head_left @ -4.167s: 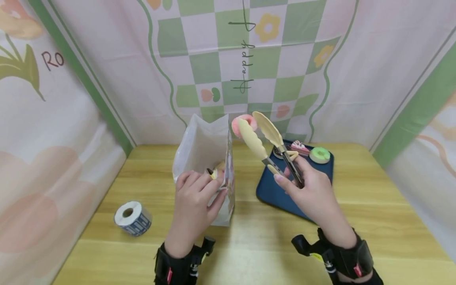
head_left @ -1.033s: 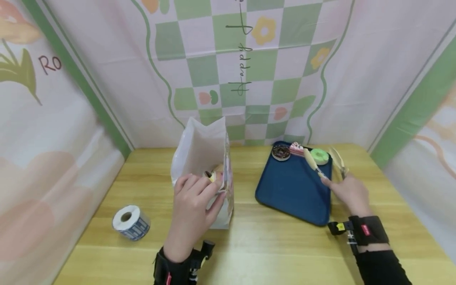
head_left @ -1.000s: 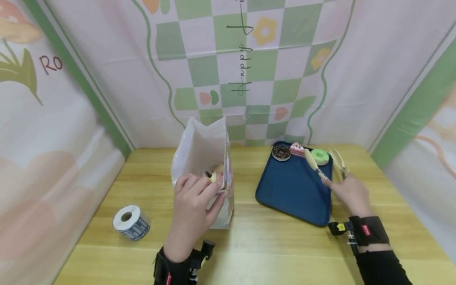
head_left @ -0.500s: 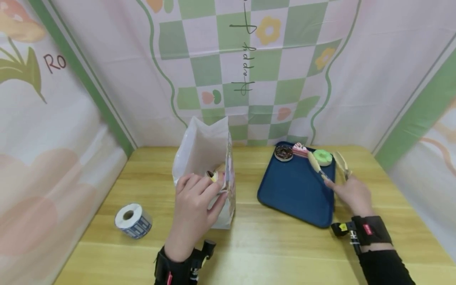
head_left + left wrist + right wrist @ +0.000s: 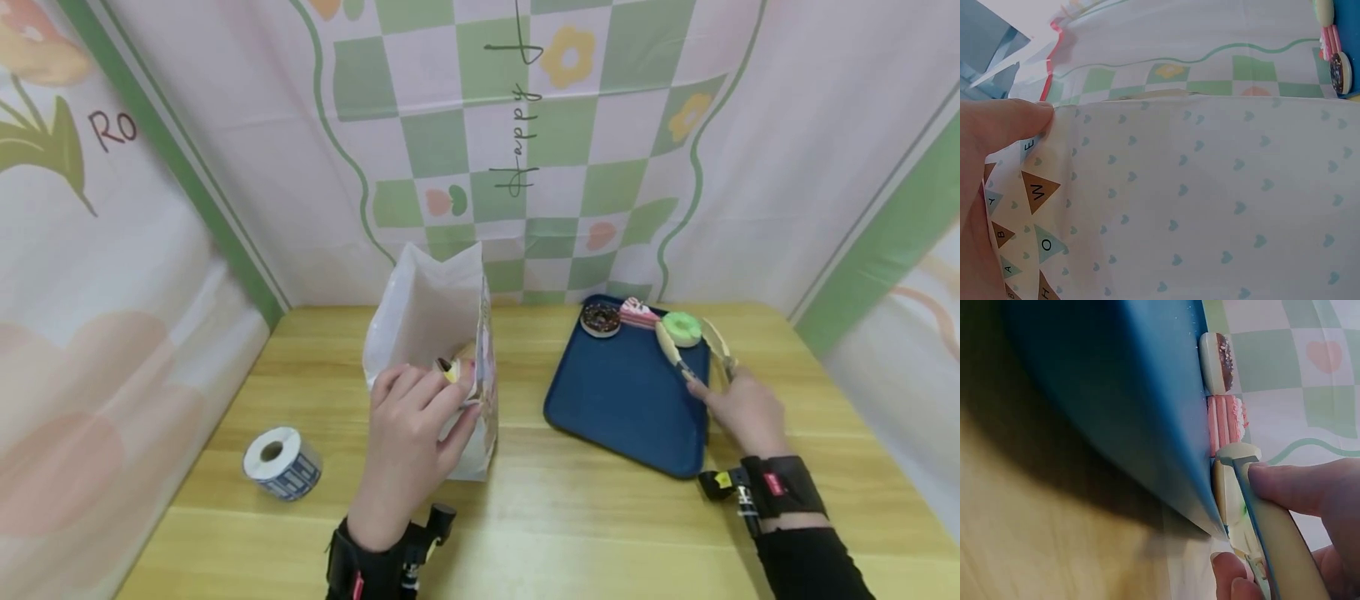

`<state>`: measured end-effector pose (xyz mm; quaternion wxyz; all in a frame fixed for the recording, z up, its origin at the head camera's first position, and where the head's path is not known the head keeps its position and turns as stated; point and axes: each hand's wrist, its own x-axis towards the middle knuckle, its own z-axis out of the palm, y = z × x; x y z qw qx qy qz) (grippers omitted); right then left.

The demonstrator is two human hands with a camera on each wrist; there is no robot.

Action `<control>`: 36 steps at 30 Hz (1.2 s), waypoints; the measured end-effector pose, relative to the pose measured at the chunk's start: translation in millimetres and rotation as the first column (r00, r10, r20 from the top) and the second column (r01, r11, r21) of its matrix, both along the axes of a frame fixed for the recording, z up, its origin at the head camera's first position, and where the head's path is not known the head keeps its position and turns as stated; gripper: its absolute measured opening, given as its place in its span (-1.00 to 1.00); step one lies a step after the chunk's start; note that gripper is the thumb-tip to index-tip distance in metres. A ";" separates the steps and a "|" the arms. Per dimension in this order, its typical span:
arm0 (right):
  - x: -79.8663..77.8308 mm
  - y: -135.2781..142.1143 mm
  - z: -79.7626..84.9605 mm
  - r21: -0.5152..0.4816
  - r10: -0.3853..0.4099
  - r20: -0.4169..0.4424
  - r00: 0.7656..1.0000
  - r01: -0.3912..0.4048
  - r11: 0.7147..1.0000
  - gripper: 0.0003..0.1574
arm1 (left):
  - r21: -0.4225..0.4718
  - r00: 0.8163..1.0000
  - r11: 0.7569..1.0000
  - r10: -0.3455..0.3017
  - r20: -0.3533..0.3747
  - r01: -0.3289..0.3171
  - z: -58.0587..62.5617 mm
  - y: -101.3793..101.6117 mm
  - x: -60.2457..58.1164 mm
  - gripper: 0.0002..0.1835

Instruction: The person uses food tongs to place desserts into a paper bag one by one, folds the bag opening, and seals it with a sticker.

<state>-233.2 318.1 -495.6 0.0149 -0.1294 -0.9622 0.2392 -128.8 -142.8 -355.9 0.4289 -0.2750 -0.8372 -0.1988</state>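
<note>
My left hand (image 5: 408, 425) pinches the near rim of a white paper bag (image 5: 468, 454), which stands upright with its mouth spread. Inside the bag some food-like pieces (image 5: 459, 367) show past my fingers; the rest is hidden. In the left wrist view the bag's side (image 5: 1204, 200) has small hearts and lettered pennants. At the tray's far right corner, my right hand (image 5: 750, 412) holds cream-tipped tongs (image 5: 672, 354). Their arms stand on either side of a green-iced donut (image 5: 682, 329). In the right wrist view, that donut (image 5: 1229, 490) is partly behind the tongs (image 5: 1279, 537).
Along the far edge of the blue tray (image 5: 622, 408) lie a chocolate donut (image 5: 601, 320) and a pink cake slice (image 5: 638, 313). A roll of labels (image 5: 282, 464) stands on the wooden table (image 5: 570, 533) at the left. A patterned cloth (image 5: 555, 150) hangs behind.
Earlier the tongs held a pink donut beside the bag's mouth; now they are at the green donut without it. Over the last second their tips have drawn closer around the green donut.
</note>
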 end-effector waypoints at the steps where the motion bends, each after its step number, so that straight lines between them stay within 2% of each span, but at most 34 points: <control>1: 0.2 0.0 0.3 0.001 0.002 -0.005 1.000 -0.002 1.000 0.19 | 0.000 1.000 1.000 -0.001 -0.001 0.001 0.1 0.1 0.0 -0.80; 10: 5.7 -3.7 7.0 -0.005 0.001 -0.002 1.000 -0.001 1.000 0.11 | -0.003 1.000 1.000 0.004 0.005 -0.004 1.0 1.2 0.2 -0.83; 15: 12.2 -7.4 16.3 -0.047 -0.003 0.001 1.000 0.003 0.999 0.12 | -0.009 1.000 1.000 0.010 0.016 -0.010 1.8 1.7 0.5 -0.83; 19: 17.1 -10.8 23.9 -0.076 0.002 -0.008 1.000 -0.003 0.997 0.01 | -0.012 1.000 1.000 0.012 0.026 -0.011 1.9 1.6 0.6 -0.84; 23: 18.8 -13.4 30.4 -0.064 0.030 -0.025 0.999 -0.031 0.997 -0.10 | -0.014 1.000 1.000 0.015 0.023 -0.015 1.4 0.8 0.8 -0.84; 28: 21.6 -20.8 45.5 -0.065 0.073 -0.048 0.996 -0.076 0.995 -0.14 | -0.013 1.000 1.000 0.018 0.021 -0.017 0.9 -0.6 0.6 -0.84; 36: 33.9 -44.4 76.7 -0.048 0.101 -0.153 0.983 -0.110 0.993 -0.26 | -0.013 1.000 1.000 0.006 -0.004 -0.006 0.6 -1.0 -0.7 -0.77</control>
